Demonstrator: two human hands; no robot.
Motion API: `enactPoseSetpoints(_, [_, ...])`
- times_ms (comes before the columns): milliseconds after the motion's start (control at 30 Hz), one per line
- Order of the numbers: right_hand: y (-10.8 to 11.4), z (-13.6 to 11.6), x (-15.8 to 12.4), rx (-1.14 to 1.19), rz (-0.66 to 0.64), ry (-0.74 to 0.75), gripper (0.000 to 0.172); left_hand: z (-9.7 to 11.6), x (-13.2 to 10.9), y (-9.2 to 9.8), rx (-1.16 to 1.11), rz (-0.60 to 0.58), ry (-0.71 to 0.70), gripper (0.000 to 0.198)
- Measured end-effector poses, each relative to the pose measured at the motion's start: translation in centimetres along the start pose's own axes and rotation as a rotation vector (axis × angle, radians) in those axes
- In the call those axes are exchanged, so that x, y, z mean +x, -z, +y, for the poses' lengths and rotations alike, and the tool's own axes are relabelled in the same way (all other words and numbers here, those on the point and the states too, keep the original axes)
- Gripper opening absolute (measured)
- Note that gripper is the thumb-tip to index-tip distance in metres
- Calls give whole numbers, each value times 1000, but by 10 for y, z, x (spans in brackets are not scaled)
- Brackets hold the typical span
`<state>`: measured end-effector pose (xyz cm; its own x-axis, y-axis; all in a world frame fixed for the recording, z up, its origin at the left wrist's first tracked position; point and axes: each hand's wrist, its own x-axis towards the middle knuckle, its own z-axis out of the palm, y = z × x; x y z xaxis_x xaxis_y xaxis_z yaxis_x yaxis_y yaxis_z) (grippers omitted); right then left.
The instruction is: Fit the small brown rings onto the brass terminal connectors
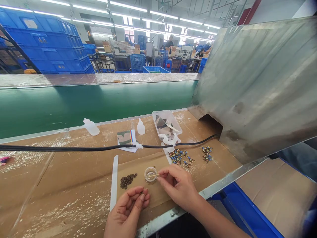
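Observation:
In the head view my right hand [180, 185] pinches a thin wooden stick [155, 175], like a toothpick, between thumb and fingertips. The stick's far end reaches into a small clear round cup [150, 181]. Nearer the front edge, my left hand [130, 211] has its thumb and fingers pressed together; whatever is between them is too small and hidden to name. Beyond my left hand lies a pile of small dark brown rings [126, 181]. Small blue and yellow parts [178, 156] lie heaped past my right hand, and a smaller cluster [207, 154] sits farther right.
A black cable [81, 148] crosses the cardboard-covered bench [61, 181]. Behind it stand two white squeeze bottles [91, 127] [141, 126], a camouflage-patterned piece [125, 138] and a clear plastic box [178, 127]. A metal hood [260, 89] rises at right; a green conveyor belt [111, 99] runs beyond.

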<state>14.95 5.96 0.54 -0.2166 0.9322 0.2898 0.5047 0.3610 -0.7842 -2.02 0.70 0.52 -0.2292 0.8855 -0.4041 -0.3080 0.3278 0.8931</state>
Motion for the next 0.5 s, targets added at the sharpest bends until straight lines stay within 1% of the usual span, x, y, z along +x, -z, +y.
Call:
enactPoseSetpoints(233, [-2, 0, 1, 26, 7, -2, 9, -2, 1, 2, -5, -15, 0, 34])
enactPoseSetpoints(500, [0, -2, 4, 32, -9, 53, 9, -4, 1, 4, 20, -23, 1, 32])
